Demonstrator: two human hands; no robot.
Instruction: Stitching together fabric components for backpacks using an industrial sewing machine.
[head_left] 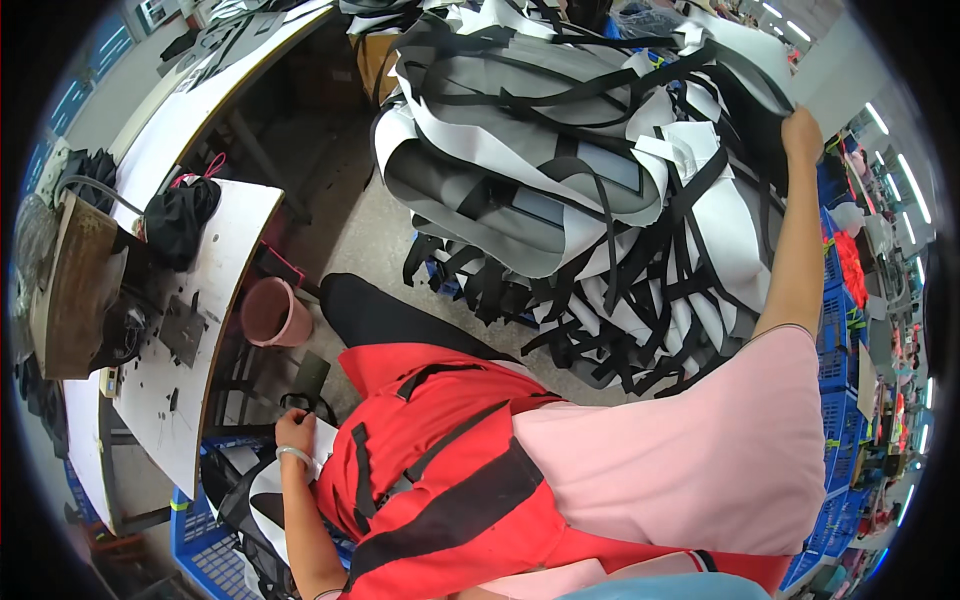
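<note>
My right hand (800, 136) reaches far out to the right and is closed on the edge of a grey-and-white fabric panel (752, 62). That panel hangs at the right side of a big heap of grey and white sewn fabric pieces (480, 215) with many loose black straps. Low on the left, my left hand (295, 430) has its fingers closed at a white fabric piece (324, 440) beside my red apron (440, 460). Below that hand, more black and white pieces lie in a blue plastic crate (205, 545).
A white worktable (235, 215) on my left carries a sewing machine (85, 290), a black cloth bundle (182, 222) and dark scraps. Beside it stands a pink bin (275, 313). Blue crates (838, 430) are stacked on the right. A longer table (180, 110) runs behind.
</note>
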